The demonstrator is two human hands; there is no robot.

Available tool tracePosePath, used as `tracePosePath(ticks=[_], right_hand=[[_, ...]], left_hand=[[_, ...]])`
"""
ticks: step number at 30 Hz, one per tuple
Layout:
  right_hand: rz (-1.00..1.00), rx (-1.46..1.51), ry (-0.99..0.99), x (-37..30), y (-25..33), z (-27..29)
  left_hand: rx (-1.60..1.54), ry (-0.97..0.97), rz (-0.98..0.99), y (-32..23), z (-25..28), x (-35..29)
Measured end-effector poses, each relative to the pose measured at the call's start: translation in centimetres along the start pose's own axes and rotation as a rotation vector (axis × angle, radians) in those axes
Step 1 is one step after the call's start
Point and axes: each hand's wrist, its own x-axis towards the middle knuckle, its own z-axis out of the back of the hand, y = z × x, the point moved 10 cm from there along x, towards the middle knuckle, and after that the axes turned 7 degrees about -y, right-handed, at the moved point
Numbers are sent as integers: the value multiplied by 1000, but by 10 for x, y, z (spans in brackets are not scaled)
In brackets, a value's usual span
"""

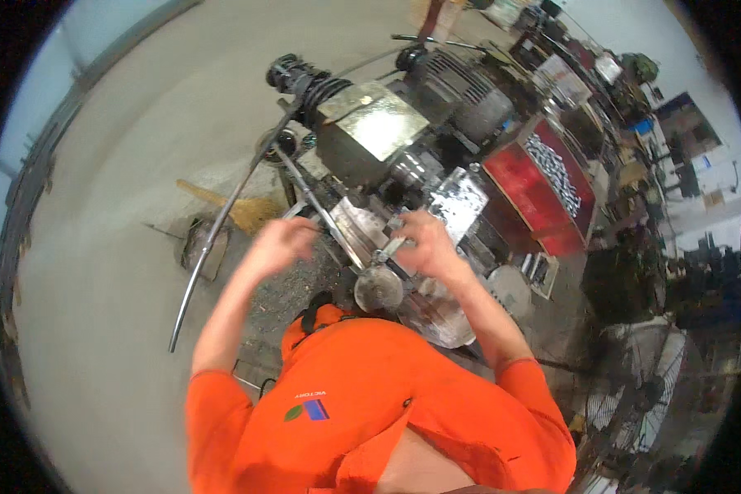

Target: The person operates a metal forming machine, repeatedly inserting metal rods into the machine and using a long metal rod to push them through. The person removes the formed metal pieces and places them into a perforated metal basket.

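Observation:
A greasy metalworking machine [370, 123] stands in front of me. My right hand [426, 244] is at its near middle, fingers bent and closed around a short, pale metal bar [389, 249]; the fingertips are partly hidden. My left hand [284, 245] hovers left of the machine, smeared by motion, fingers curled inward; I cannot see whether anything is in them. Between my hands a shiny metal rod [325, 212] slants down toward a round metal handwheel [379, 288]. To the right of the rod lies a flat metal plate [459, 200], wet-looking and shiny.
A long bar [214, 241] sticks out over the floor on the left, with a broom [251, 212] beside it. An electric motor [473, 99] sits at the back. On the right are a red tray [523, 198] of small metal parts and a fan [642, 383].

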Motion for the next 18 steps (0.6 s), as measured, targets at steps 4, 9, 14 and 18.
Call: tracePosePath(ticks=[4, 9, 14, 18], right_hand=[[-213, -336, -20, 17, -84, 15], [-576, -312, 219, 16, -164, -27], [-441, -44, 87, 17, -176, -34], [-254, -35, 84, 26, -162, -30]], left_hand=[[205, -522, -26, 81, 132, 6], [707, -583, 73, 123, 183, -10], [645, -446, 122, 150, 156, -22], [684, -419, 178, 149, 143, -23]])
